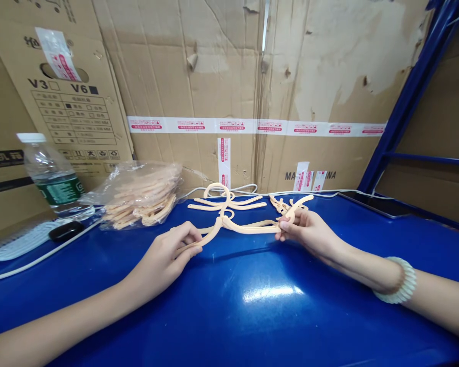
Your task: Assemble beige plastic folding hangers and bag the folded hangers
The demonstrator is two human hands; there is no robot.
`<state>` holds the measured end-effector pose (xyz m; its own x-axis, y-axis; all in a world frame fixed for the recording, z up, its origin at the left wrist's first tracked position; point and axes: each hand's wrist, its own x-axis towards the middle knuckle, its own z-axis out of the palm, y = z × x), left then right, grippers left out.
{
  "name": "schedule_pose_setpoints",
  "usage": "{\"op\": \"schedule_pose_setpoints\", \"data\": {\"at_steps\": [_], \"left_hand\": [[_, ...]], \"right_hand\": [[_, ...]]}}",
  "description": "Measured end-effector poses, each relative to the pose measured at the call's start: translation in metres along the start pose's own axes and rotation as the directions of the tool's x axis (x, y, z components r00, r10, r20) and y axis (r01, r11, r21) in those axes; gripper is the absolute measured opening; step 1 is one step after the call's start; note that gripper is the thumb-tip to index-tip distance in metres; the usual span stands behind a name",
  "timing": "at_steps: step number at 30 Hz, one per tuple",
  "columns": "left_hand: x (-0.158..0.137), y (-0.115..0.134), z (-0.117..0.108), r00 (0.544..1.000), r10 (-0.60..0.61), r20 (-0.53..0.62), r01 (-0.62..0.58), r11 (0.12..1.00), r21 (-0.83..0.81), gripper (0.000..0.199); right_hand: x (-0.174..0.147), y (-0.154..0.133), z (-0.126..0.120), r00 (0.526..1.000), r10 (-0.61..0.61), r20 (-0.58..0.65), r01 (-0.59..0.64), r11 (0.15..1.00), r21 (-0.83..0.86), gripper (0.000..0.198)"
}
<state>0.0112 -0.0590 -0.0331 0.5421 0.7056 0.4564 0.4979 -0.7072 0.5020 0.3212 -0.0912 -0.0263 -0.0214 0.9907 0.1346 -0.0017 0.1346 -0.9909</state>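
Observation:
A beige plastic clothes hanger (pixel 248 229) is held upright just above the blue table, its hook (pixel 225 191) pointing up. My left hand (pixel 181 247) pinches the hanger's left arm between thumb and fingers. My right hand (pixel 309 232) is closed around the far right end, where a curved beige piece (pixel 304 201) sticks up past the fingers. I cannot tell whether that piece is joined to the hanger. Just behind the hanger lie more beige hanger parts (pixel 248 204). Smaller beige parts (pixel 279 205) lie behind my right hand, partly hidden by it.
On the left are a clear plastic bag (pixel 145 196) of beige hanger parts, a water bottle (pixel 57 178) and a black rounded object (pixel 66 231). A white cable (pixel 34 267) runs along the table (pixel 229 326). A dark flat device (pixel 375 204) lies back right. Cardboard (pixel 199 92) stands behind.

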Motion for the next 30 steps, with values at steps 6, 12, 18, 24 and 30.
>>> {"op": "schedule_pose_setpoints", "data": {"at_steps": [6,12,18,24,30], "left_hand": [[0.002,-0.002,-0.006,1.000,-0.019,-0.018,0.020,0.998,0.055,0.014],[0.004,-0.014,-0.012,1.000,0.018,-0.016,-0.014,0.974,0.226,0.019],[0.005,-0.018,-0.012,0.992,0.122,0.018,-0.122,0.941,0.317,0.019],[0.005,-0.020,-0.010,0.984,0.160,0.077,-0.177,0.903,0.392,0.018],[0.005,-0.026,-0.013,0.985,0.169,0.038,-0.169,0.887,0.431,0.023]], "right_hand": [[0.010,-0.002,-0.011,0.991,0.131,-0.016,-0.126,0.975,0.182,0.026],[0.027,0.001,-0.037,0.994,0.105,0.013,-0.105,0.975,0.197,0.025],[0.036,-0.004,-0.062,0.993,-0.002,0.120,0.062,0.862,-0.504,0.030],[0.039,-0.007,-0.076,0.911,-0.242,0.333,0.396,0.292,-0.871,0.024],[0.036,-0.003,-0.068,0.865,-0.275,0.420,0.476,0.184,-0.860,0.026]]}}
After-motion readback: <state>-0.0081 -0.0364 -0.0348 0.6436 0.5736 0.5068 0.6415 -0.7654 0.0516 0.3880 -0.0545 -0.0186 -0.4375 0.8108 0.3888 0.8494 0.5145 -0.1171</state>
